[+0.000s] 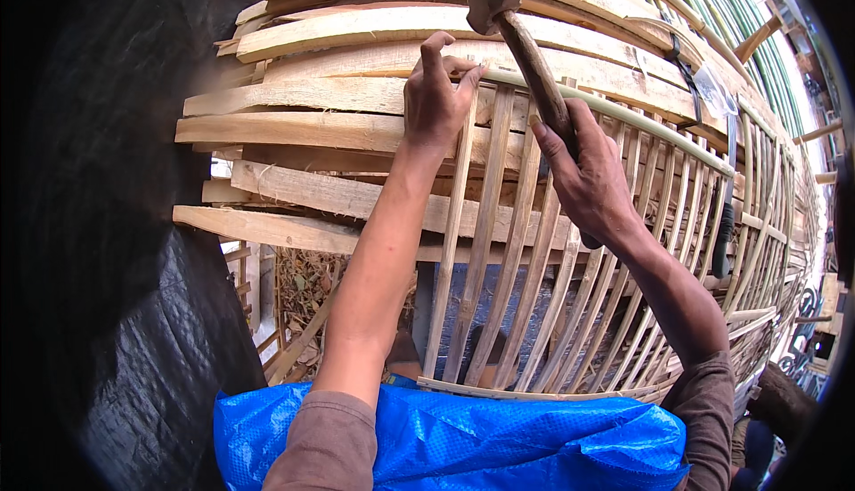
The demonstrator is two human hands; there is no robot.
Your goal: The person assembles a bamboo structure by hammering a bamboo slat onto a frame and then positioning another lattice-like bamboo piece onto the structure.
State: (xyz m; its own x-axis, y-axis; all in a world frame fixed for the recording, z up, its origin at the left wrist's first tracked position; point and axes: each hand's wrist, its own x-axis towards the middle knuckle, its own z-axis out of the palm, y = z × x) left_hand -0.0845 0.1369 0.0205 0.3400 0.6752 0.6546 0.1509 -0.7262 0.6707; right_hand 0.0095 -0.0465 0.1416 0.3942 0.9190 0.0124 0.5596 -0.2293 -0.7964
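Observation:
My right hand (588, 175) is wrapped round the wooden handle of a hammer (534, 68), whose grey metal head is raised above the top rail. At the left end of that pale bamboo rail (637, 119), my left hand (436, 99) pinches with thumb and fingertips. Whatever sits in the pinch is too small to make out. Below the rail hangs a row of thin bamboo slats (485, 197), side by side with gaps, forming a lattice panel. The panel's lower edge rests close to the blue sheet at my front.
Behind the panel lie stacked rough planks (294, 130). A blue tarp (517, 437) covers my front, and black sheeting (169, 339) hangs at left. A black-handled blade (723, 241) hangs at right near a clear plastic bag (712, 90). Green bamboo poles (739, 28) lie beyond.

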